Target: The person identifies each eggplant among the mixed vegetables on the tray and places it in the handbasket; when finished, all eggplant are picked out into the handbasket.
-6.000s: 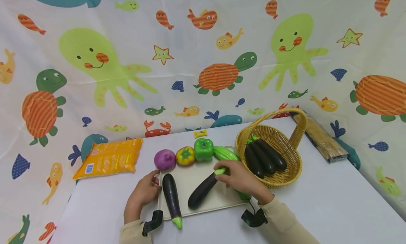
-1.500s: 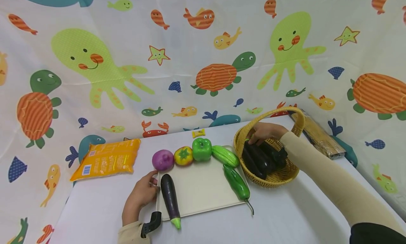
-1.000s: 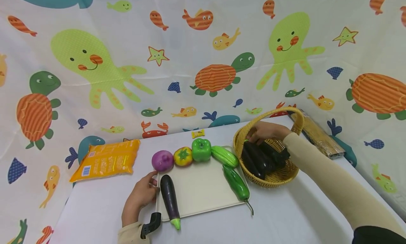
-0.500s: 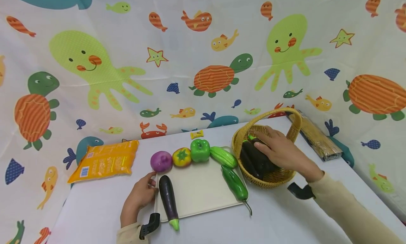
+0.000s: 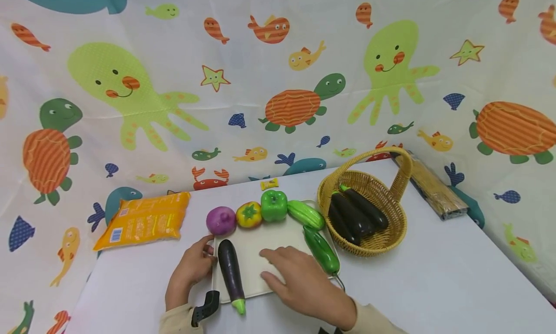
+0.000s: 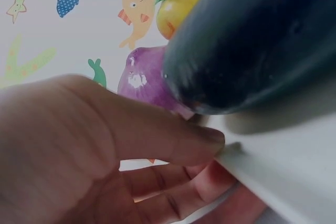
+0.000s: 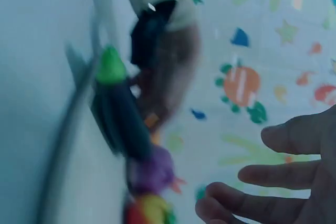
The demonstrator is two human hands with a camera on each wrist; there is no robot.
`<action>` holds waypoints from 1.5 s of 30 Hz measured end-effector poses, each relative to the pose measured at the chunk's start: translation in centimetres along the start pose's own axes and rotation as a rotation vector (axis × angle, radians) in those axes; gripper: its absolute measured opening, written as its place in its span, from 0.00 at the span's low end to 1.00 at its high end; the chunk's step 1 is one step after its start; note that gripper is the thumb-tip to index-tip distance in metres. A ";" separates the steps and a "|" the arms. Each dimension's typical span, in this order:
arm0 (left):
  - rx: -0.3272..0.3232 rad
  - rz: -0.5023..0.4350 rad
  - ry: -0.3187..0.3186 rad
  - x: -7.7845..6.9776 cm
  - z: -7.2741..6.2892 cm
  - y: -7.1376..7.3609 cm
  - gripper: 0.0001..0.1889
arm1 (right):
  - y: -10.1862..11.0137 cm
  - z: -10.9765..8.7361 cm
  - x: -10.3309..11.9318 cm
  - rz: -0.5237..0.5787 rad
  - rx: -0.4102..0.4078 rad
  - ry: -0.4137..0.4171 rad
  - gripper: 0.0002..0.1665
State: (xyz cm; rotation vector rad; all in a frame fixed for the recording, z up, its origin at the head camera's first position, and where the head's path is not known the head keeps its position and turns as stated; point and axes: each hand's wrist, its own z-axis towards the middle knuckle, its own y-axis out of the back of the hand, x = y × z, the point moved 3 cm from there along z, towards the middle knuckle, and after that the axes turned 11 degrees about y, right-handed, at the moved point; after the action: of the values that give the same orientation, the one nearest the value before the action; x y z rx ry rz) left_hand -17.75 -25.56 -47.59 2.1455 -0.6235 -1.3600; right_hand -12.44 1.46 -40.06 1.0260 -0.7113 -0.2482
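Note:
A cream tray (image 5: 269, 266) lies on the table, and my left hand (image 5: 193, 266) grips its left edge, thumb on the rim and fingers below. An eggplant (image 5: 231, 271) with a green stem lies along that side of the tray, its stem end past the front edge. My right hand (image 5: 299, 281) is over the tray's front right part, fingers spread and holding nothing. In the right wrist view its fingers (image 7: 278, 177) are apart, with the eggplant blurred beyond. A wicker basket (image 5: 391, 232) right of the tray contains several dark eggplants (image 5: 358, 213).
Along the tray's back edge stand a purple onion (image 5: 221, 221), a yellow-red pepper (image 5: 249, 215), a green bell pepper (image 5: 274, 206) and a ridged green gourd (image 5: 306, 215). A green chili (image 5: 322, 252) lies at the right. An orange packet (image 5: 145, 220) lies far left; wrapped sticks (image 5: 434, 189) lie far right.
My right hand has come out of the basket and moved left over the tray. The eggplant it held by the stem 6 s ago is off the tray. The left hand stays put.

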 end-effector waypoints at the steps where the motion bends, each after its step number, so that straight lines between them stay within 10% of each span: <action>1: -0.002 -0.005 -0.001 0.0 0.0 0.0 0.32 | -1.2 0.7 0.3 0.017 0.047 0.009 0.22; 9: 0.000 -0.012 -0.015 -0.2 0.2 -0.3 0.32 | -7.5 2.1 1.5 0.046 0.267 0.068 0.26; 18: -0.007 -0.001 0.004 0.2 0.0 0.0 0.31 | -9.2 2.2 1.6 0.111 0.321 0.105 0.21; 45: 0.010 0.008 0.031 -0.1 -0.1 0.1 0.31 | -1.3 2.1 -6.5 0.365 0.050 -0.186 0.12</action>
State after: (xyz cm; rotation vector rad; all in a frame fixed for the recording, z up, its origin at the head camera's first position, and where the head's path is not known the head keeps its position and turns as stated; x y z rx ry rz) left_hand -17.68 -25.55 -47.46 2.1661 -0.6271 -1.3196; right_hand -18.52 2.56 -43.24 0.9084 -1.0622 -0.0079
